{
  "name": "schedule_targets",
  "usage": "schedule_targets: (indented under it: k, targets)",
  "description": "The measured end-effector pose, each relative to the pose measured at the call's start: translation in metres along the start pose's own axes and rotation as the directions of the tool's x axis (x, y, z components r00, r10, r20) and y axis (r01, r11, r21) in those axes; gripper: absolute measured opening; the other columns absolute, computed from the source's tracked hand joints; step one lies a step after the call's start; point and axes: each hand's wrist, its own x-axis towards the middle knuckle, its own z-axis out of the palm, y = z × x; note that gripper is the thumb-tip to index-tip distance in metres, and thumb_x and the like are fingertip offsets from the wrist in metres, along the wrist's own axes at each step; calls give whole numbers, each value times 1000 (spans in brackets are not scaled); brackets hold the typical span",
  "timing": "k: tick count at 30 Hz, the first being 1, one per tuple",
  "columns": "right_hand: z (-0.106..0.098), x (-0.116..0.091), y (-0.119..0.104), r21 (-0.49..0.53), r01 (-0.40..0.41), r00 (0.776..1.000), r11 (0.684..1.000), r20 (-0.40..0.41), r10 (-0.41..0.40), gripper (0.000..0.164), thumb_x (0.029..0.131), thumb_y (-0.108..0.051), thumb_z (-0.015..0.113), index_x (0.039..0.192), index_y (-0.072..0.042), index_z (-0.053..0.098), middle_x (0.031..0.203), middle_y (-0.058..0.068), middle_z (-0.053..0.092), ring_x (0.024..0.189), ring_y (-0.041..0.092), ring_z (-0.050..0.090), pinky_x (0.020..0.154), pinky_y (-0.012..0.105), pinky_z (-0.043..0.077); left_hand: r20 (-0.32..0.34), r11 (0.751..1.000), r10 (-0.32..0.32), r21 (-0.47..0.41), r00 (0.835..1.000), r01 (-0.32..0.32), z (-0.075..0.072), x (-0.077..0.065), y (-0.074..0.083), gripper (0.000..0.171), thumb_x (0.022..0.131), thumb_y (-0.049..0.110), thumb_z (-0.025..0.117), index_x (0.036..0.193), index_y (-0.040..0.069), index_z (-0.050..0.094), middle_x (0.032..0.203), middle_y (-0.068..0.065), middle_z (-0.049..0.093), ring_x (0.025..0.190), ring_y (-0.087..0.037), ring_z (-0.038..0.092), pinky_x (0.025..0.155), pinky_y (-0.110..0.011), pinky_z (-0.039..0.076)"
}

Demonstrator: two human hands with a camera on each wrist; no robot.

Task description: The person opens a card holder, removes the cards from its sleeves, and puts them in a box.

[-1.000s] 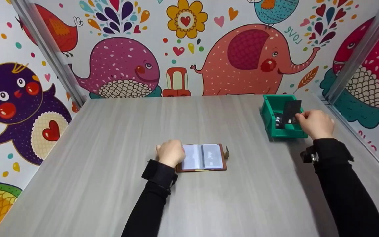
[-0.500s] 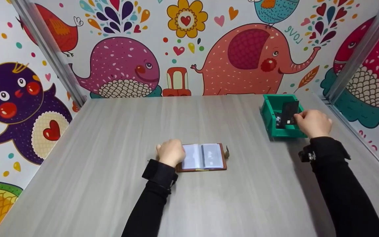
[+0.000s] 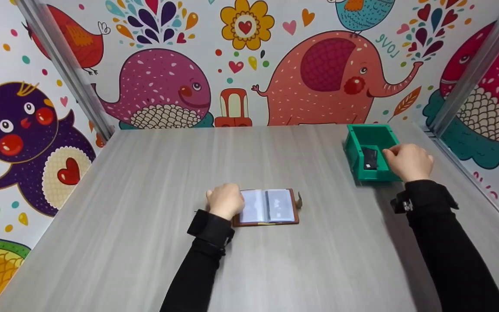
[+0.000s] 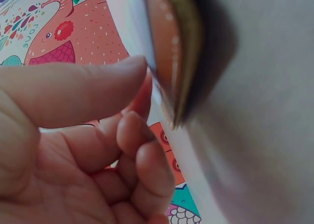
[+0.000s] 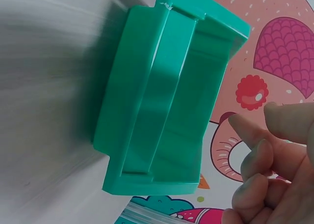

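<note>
While the left hand (image 3: 225, 201) pinches the left edge of the open wallet (image 3: 280, 206) on the table (image 3: 145, 195), the right hand (image 3: 409, 162) hangs by the bin (image 3: 373, 176), holding nothing: thumb and index slightly apart, other 3 fingers curled in. Black card (image 3: 370, 159) lies inside the bin.

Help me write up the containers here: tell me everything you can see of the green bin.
The green bin looks like smooth, slightly glossy plastic, open-topped, with a stepped rim and a small pale scuff near one corner. It stands upright on the pale table, toward the far right. At least one dark card is inside, near the left front. The right hand is beside its rim; the right wrist view shows a gap between them.
</note>
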Motion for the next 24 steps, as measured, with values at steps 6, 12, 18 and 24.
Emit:
schedule_targets:
  k: [6,12,18,24]
  targets:
    - [0,-2,2,31,46,999,998,-28,-45,51,93,-46,47,109,0,64,102,21,59,90,41,46,82,53,27,-5,1000,3,-8,1000,-3,0,0,0,10,76,12,60,66,13,57,82,-4,62,77,-27,55,75,-41,31]
    - [2,-7,-9,29,84,995,996,-55,-82,46,94,-39,47,107,1,65,98,22,61,90,40,47,81,55,28,-4,1000,6,-6,1000,-6,0,0,0,11,75,11,60,64,13,57,80,-4,62,76,-27,55,75,-41,32]
    - [3,-11,-22,17,129,990,992,-68,-128,38,94,-32,50,106,0,66,95,20,62,86,36,49,78,53,28,-1,1000,3,5,1000,-3,0,0,0,10,75,12,60,65,13,57,80,-3,62,76,-26,55,74,-41,32]
    - [3,-17,-38,51,193,979,980,-81,-188,34,93,-31,54,106,-2,68,97,16,63,86,33,49,76,49,29,3,1000,2,8,1000,-2,0,0,1,10,76,12,61,66,13,59,83,-5,62,78,-27,56,75,-42,32]
